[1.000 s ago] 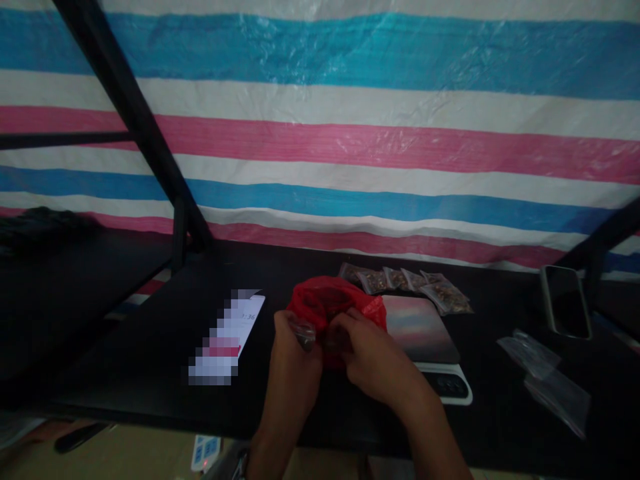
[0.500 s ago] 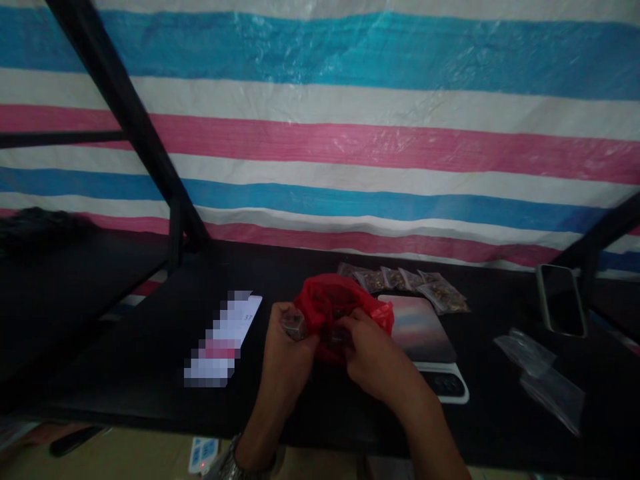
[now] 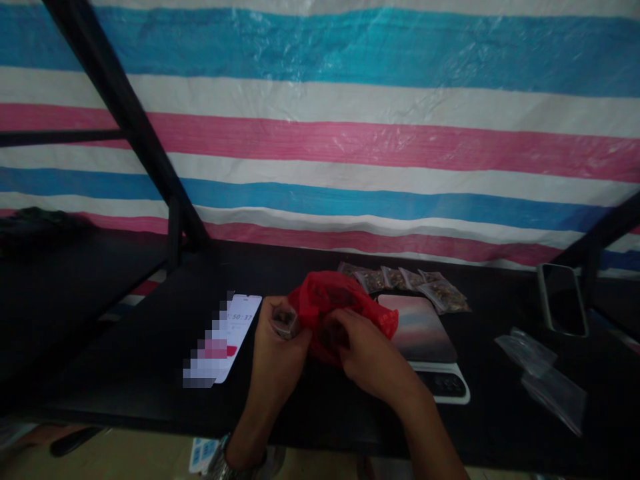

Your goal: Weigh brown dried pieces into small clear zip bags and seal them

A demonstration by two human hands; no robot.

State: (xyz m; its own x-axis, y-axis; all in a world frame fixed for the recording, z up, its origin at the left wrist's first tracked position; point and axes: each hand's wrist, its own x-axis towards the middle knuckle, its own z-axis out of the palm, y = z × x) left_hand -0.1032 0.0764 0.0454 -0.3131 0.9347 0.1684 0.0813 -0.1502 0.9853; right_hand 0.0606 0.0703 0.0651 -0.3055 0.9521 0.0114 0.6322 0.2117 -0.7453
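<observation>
My left hand is closed around a small clear plastic bag, whose open mouth shows above the fingers. The same hand rests against the left side of a red plastic bag that stands open on the black table. My right hand reaches into the red bag with its fingers curled. Its fingertips are in shadow, and what they pinch cannot be made out. Just right of the red bag is a kitchen scale with a shiny metal plate.
Several filled zip bags lie behind the scale. Flat clear bags lie at the right, in front of a propped phone. Left of my hands lies a lit phone. A black frame post slants up at the left.
My left hand has shifted slightly left with the small bag, whose mouth now faces up more. The red bag is spread wider, and my right hand has moved a little within it.
</observation>
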